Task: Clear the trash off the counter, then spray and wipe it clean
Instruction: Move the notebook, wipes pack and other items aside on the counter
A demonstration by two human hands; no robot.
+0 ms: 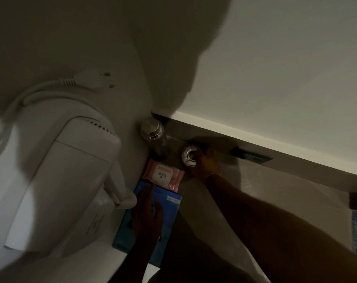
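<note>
Dim room: pale wall (275, 68) in shadow, white wall-mounted hair dryer (57, 180) at left.

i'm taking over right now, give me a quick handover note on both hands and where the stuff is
Left hand: lying flat on the blue packet; no grip visible.
Right hand: reaching to the small shiny metal container near the back wall, fingers at its rim; a firm hold can't be confirmed in this dim light.
Things: steel bottle stands in the corner; pink wipes pack lies between the bottle and the blue packet. All sit on the counter.
Done: nothing visibly cleared yet.
Left: remove the trash, then spray and wipe. No spray bottle or cloth clearly in view.
</note>
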